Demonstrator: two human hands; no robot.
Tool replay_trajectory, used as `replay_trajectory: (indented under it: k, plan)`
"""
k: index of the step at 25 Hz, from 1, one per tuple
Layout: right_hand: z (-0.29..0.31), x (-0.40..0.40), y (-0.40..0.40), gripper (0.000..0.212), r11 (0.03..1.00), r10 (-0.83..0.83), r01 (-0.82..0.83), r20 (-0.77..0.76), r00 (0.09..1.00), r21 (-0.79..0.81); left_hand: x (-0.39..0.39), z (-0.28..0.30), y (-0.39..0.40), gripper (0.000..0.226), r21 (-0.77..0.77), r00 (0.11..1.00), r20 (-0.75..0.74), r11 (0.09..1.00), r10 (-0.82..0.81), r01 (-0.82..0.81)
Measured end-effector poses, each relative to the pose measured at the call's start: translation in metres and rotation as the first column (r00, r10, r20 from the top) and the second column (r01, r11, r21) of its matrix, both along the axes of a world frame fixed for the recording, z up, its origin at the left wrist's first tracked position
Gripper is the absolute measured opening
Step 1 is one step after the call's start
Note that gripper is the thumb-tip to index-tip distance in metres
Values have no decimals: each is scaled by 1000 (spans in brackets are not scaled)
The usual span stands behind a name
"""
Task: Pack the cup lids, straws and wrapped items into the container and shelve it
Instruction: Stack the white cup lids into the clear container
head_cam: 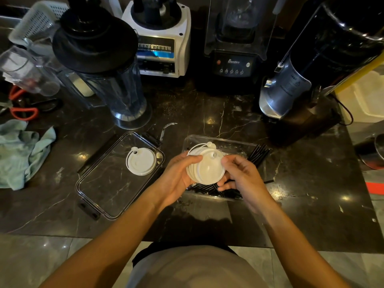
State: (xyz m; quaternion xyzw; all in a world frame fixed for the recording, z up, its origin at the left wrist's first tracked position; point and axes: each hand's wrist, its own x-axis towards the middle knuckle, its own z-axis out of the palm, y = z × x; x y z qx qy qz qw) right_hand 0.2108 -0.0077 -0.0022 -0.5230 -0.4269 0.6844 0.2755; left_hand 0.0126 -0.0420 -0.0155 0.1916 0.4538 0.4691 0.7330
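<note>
Cup lids (205, 169), a white stack, sit gripped between both hands directly above the clear container (252, 147) holding black straws (258, 153). Left hand (176, 175) cups the stack's edge; right hand (239, 173) pinches the top. One spare lid (141, 161) lies left, on the container's cover (99, 183).

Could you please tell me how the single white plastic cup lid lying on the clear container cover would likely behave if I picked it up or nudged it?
The single white plastic cup lid looks thin and moulded, so probably very light and slightly flexible. Lying flat on the smooth clear container cover, it would likely slide easily rather than roll. Its thin tethered plug loop might snag on fingers.
</note>
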Motion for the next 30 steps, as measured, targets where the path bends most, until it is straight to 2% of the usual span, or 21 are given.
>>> replay_trajectory:
  k: [3,6,12,17,23,27,30]
  plan:
    - [-1,-5,1,17,998,-2,-4,90,996,62,0,-2,3,59,-4,1000,7,1000,4,-4]
    - [-1,-8,3,17,997,-23,16,105,994,69,2,-3,5,54,-5,1000,-17,1000,14,-14]
    - [-3,-13,-2,11,990,-77,48,220,972,132,16,-5,5,51,34,960,-271,998,66,-59]
    - [0,-13,-6,5,988,-94,60,251,963,143,18,-9,3,40,45,928,-369,998,52,-39]
    - [4,-16,-9,10,992,-85,59,255,963,107,15,-3,5,30,-33,940,-339,999,28,-42]
    - [5,-11,-8,15,994,-96,85,173,980,65,13,-7,4,43,-57,954,-298,997,25,-44]
    - [3,-10,-11,15,985,-80,37,257,963,168,14,-9,5,46,-67,954,-298,997,13,-35]
